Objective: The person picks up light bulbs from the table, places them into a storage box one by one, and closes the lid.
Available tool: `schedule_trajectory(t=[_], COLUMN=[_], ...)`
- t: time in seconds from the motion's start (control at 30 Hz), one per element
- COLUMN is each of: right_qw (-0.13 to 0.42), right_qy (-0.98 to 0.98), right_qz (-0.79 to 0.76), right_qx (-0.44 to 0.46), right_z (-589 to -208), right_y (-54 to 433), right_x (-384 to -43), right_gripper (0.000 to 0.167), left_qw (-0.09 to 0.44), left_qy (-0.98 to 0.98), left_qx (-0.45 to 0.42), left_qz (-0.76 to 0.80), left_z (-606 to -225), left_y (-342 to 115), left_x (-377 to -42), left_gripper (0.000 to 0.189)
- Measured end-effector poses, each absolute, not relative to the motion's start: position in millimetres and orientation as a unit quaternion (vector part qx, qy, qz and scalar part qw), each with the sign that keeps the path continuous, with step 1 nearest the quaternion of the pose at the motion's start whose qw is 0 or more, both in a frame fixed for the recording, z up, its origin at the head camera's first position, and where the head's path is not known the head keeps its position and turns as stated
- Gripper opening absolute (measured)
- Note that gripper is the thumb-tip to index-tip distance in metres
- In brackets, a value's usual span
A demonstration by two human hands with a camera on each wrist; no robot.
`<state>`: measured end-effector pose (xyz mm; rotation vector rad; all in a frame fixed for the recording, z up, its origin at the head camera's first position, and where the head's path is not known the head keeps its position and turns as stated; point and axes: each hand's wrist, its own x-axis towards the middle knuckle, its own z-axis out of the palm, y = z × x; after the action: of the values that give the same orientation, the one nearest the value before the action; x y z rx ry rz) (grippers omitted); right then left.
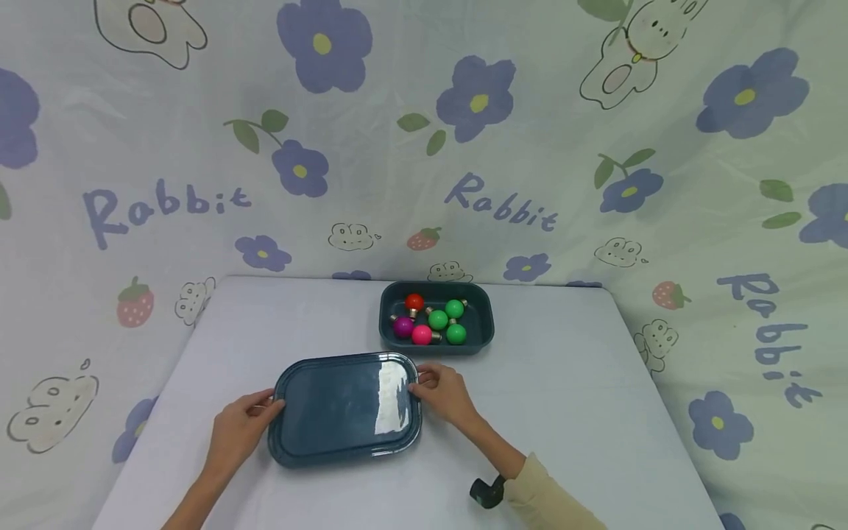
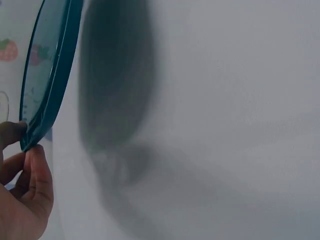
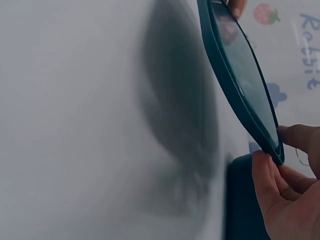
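A dark teal rectangular lid (image 1: 331, 405) with rounded corners is held level above the white table, its shadow falling below in both wrist views. My left hand (image 1: 240, 428) pinches its left short edge, thumb on top and fingers underneath. At the opposite short edge my right hand (image 1: 449, 395) pinches it the same way. Just behind the lid stands a matching open box (image 1: 488, 324). Inside lie several small coloured bulbs with metal screw bases: a red bulb (image 1: 414, 301), a purple bulb (image 1: 403, 327), a pink bulb (image 1: 421, 336) and green bulbs (image 1: 438, 319).
The white table (image 1: 563, 390) reaches to both sides of the box. Behind it hangs a curtain (image 1: 371, 147) printed with rabbits, flowers and strawberries. A small black object (image 1: 486, 493) shows by the right sleeve (image 1: 546, 497).
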<state>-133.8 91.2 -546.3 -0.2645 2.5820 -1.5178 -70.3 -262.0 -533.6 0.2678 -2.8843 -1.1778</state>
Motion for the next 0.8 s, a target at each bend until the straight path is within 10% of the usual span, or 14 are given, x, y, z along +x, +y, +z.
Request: schedule_trajectory(t=[0.8], right_qw=[-0.051], right_qy=[0.853], right_qz=[-0.515], right_qx=[-0.073], right_z=[-508], right_y=[117], right_x=[-160], right_gripper=[0.032], left_qw=[0.223], left_qy=[-0.889], left_qx=[-0.006], left_qz=[-0.4], left_z=[-501], left_y=[-223], left_x=[-112], left_gripper=[0.03])
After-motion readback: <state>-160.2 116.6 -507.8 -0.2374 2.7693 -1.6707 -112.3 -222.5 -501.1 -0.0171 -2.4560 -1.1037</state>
